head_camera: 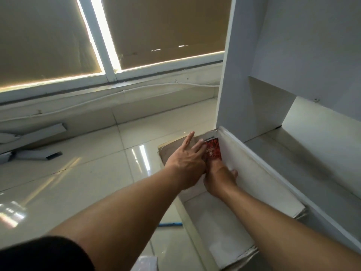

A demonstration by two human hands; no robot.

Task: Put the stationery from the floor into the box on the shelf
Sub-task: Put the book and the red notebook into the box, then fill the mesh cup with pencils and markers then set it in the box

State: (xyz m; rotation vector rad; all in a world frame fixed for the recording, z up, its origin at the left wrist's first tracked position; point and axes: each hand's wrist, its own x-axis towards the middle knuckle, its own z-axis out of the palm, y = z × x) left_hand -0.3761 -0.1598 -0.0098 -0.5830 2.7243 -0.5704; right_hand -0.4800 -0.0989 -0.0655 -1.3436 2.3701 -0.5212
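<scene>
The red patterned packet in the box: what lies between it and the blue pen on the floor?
In the head view, the two hands and the white cardboard box's near wall lie between the red patterned packet and the blue pen.

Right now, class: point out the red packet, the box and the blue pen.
red packet (213,151), head view, patterned face.
box (254,169), head view, long white inner wall.
blue pen (170,224), head view, barrel on floor.

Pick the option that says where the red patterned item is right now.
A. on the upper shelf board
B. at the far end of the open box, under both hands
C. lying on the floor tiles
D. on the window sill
B: the red patterned item sits at the far end inside the box, with the left hand and right hand on it.
</scene>
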